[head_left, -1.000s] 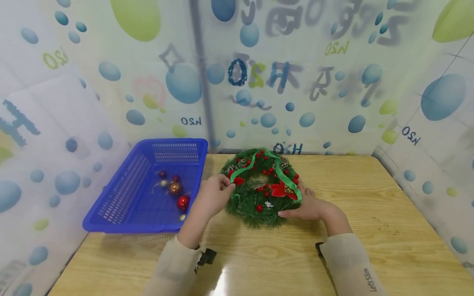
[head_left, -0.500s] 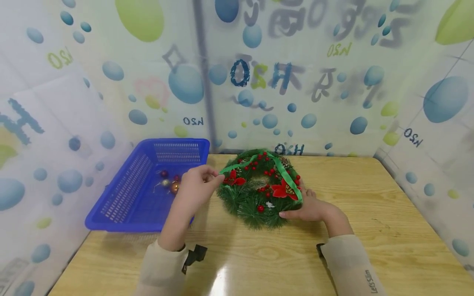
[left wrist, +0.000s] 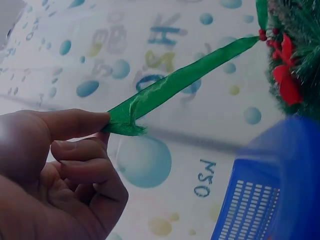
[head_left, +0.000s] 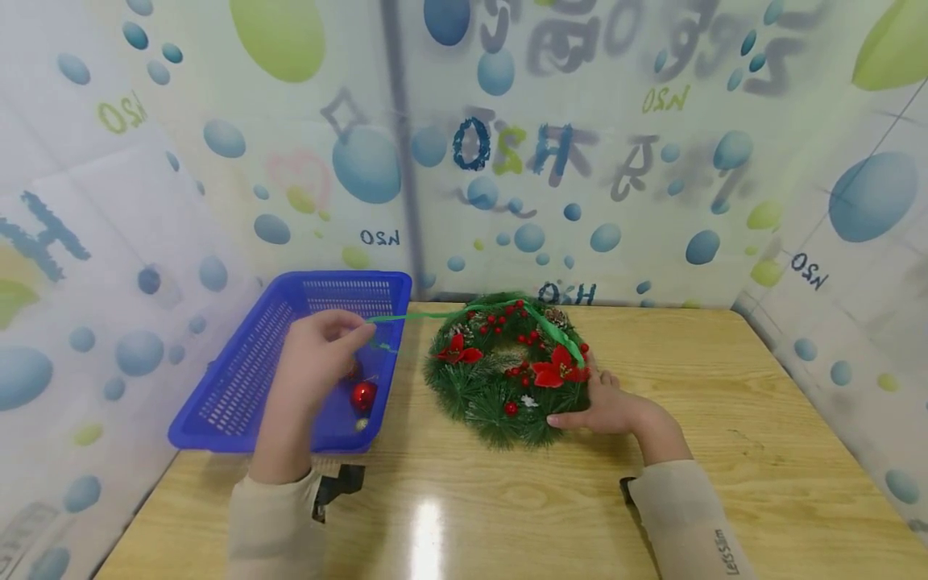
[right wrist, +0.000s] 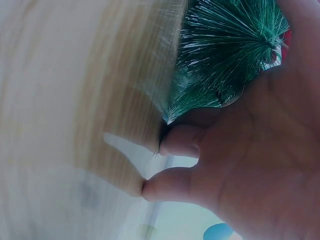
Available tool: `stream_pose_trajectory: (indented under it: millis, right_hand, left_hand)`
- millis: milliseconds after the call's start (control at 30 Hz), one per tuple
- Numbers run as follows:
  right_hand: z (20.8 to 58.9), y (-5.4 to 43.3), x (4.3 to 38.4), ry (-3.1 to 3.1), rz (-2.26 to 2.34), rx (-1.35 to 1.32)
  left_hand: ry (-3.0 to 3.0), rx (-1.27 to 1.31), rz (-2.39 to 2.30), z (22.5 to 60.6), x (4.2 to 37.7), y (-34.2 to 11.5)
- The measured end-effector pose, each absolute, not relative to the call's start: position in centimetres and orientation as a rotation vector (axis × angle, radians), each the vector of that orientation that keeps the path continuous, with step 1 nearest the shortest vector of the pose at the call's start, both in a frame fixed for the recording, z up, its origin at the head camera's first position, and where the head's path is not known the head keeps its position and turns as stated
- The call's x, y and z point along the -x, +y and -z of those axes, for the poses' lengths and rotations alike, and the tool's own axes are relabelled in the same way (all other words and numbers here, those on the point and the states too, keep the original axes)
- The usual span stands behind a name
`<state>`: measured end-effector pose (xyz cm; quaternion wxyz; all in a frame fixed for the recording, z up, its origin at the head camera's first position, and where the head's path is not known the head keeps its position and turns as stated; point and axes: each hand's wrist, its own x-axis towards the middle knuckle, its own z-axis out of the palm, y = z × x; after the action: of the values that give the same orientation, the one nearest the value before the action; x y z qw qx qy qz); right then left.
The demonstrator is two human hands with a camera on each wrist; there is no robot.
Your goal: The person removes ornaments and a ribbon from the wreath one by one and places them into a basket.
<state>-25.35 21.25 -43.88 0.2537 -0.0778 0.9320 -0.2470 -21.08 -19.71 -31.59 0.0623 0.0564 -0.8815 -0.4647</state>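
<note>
A green Christmas wreath (head_left: 493,407) with red poinsettias, berries and pine cones lies on the table. My left hand (head_left: 313,362), over the blue basket, pinches the frayed end of a green ribbon (left wrist: 175,89) between thumb and forefinger. From there the ribbon (head_left: 416,316) stretches to the wreath's top, then runs down its right side. Against the wreath's right edge, my right hand (head_left: 616,409) grips it, thumb along the front and the other fingers round the side. In the right wrist view two fingertips touch the table by the pine needles (right wrist: 225,50).
Left of the wreath stands a blue plastic basket (head_left: 210,440), partly covered by my left hand. A shiny red bauble (head_left: 364,395) and a small gold one (head_left: 362,424) show inside it. Behind the wooden table (head_left: 725,387) hangs a printed curtain (head_left: 623,97).
My left hand has moved left from the wreath to over the basket, drawing the ribbon's left part out taut. My right hand and the wreath have stayed in place.
</note>
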Motion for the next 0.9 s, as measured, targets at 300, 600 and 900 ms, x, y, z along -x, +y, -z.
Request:
stream_pose_trajectory:
  millis: [300,600,900]
  right_hand:
    - [44.1,21.5,25.5,2.521,0.703,0.19]
    - [44.2,21.6,25.5,2.519,0.685,0.177]
    - [43.8,21.3,25.4,2.51,0.716,0.177]
  left_hand:
    - [-2.593,-0.327,1.448,31.6,21.2,-23.0]
    - [-2.571,-0.357,1.423,32.3,21.1,-25.8]
    - [-2.55,-0.444,1.457,32.8,20.8,-28.4]
